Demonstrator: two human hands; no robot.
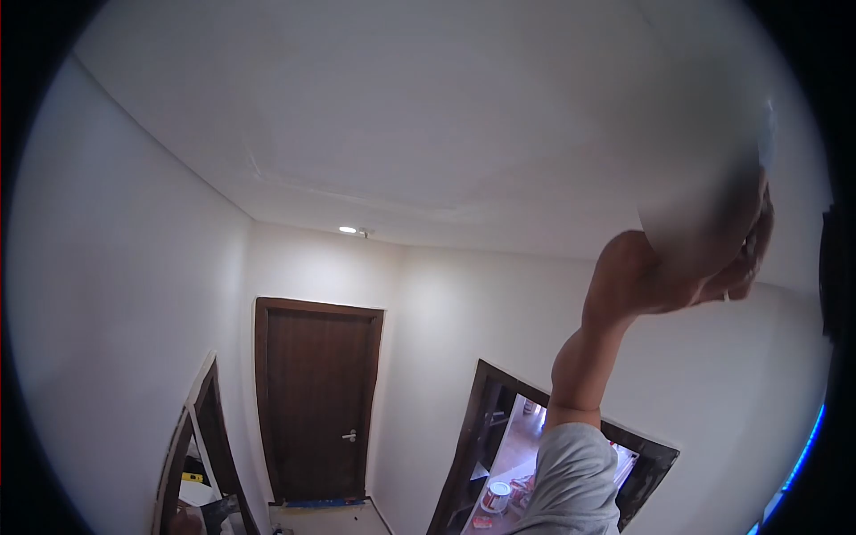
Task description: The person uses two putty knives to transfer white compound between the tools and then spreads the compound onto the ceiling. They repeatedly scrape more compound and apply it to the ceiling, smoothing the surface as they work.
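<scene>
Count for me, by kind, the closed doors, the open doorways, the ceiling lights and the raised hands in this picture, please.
Closed doors: 1
Open doorways: 2
Ceiling lights: 1
Raised hands: 1
Total: 5
</scene>
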